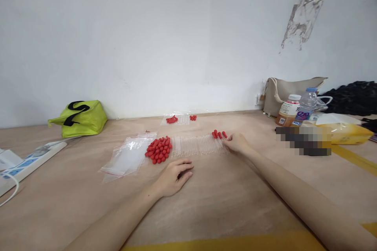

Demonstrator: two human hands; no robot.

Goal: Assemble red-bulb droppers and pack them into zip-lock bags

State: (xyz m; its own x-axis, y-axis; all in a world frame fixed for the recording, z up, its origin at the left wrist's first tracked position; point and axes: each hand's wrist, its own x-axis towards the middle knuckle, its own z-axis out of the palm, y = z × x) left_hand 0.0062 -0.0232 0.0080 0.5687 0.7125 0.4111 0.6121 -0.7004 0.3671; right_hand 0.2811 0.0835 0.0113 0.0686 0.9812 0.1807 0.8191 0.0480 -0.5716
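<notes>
A row of thin clear dropper tubes [193, 146] lies side by side on the brown table covering. Several red rubber bulbs [218, 134] sit at the far ends of the tubes on the right. There my right hand [236, 142] pinches a dropper just below its red bulb [224, 134]; the fingers hide most of its tube. My left hand [173, 177] rests on the covering in front of the row, its fingers loosely curved and apart, holding nothing. Just beyond it is a heap of loose red bulbs [159, 150], at the row's left end.
Clear zip bags [129, 155] lie left of the heap. Near the wall is a bag with tubes and red bulbs [172, 119]. A lime-green bag [84, 117] and power strip [35, 162] are at left; bottles [288, 110], a beige bag [272, 98] and yellow packet [347, 133] at right.
</notes>
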